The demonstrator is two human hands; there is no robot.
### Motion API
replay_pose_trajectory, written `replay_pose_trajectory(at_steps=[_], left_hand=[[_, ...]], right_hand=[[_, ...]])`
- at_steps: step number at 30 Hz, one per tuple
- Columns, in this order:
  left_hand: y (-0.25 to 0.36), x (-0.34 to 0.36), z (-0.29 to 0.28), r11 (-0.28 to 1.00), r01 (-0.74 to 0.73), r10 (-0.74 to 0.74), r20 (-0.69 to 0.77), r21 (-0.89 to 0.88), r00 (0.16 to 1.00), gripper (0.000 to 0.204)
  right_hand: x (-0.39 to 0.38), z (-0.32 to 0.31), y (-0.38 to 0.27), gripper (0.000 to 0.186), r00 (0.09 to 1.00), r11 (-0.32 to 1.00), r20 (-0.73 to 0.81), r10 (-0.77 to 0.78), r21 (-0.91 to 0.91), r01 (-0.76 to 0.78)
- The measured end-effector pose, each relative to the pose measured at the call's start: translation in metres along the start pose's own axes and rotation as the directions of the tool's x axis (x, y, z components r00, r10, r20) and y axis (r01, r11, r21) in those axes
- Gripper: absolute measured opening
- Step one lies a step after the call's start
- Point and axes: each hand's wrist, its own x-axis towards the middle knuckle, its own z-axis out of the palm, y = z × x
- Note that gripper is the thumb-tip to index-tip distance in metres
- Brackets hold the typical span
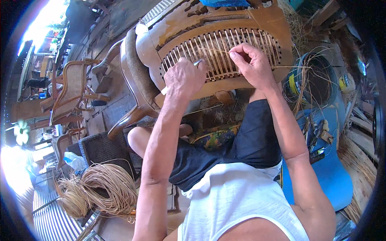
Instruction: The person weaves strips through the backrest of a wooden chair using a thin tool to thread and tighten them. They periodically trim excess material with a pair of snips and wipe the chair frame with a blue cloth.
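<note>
In front of me lies a carved wooden chair [185, 34], its oval opening strung with a row of parallel cane strips [215, 64]. Small holes line the rim of the opening. My left hand [185, 78] is closed at the left part of the strips around a slim tool [197, 62]; its metal tip shows above the fingers, and a pale end pokes out below. Over the right part, my right hand [253, 64] pinches thumb against forefinger on a thin cane strand [220, 50], which runs left across the strips. The strand's far end is hard to make out.
Coiled cane bundles [106, 186] lie at lower left. A dark bucket [317, 76] with loose strands stands at right, beside a blue mat [321, 176] bearing small tools. Another wooden chair [72, 88] with a woven back stands at left. My bent legs are below the work.
</note>
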Motion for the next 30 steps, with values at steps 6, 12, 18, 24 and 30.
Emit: replay_pose_trajectory(at_steps=[6,12,18,24,30], left_hand=[[-0.014,0.003,-0.001,0.996,-0.068,0.072,-0.080,0.048,0.994,0.075],[-0.024,-0.004,-0.001,0.970,-0.169,0.140,-0.169,-0.174,0.976,0.059],[-0.028,-0.002,-0.020,0.918,-0.327,0.329,-0.030,-0.227,0.944,0.032],[-0.041,0.020,-0.029,0.686,-0.726,0.727,-0.048,0.049,0.685,0.023],[-0.020,0.020,-0.042,0.562,-0.791,0.757,0.235,0.241,0.610,0.027]], right_hand=[[-0.001,-0.001,0.003,0.013,0.999,0.999,0.012,0.038,0.034,-0.039],[0.000,-0.003,0.005,0.015,0.999,0.998,0.024,0.042,0.045,-0.043],[0.001,-0.003,0.009,0.016,1.000,1.000,0.005,-0.004,0.029,0.004],[0.002,-0.003,0.008,0.016,0.998,0.990,0.056,0.034,0.133,-0.041],[0.000,-0.007,0.014,0.018,0.994,0.979,0.085,0.072,0.186,-0.087]])
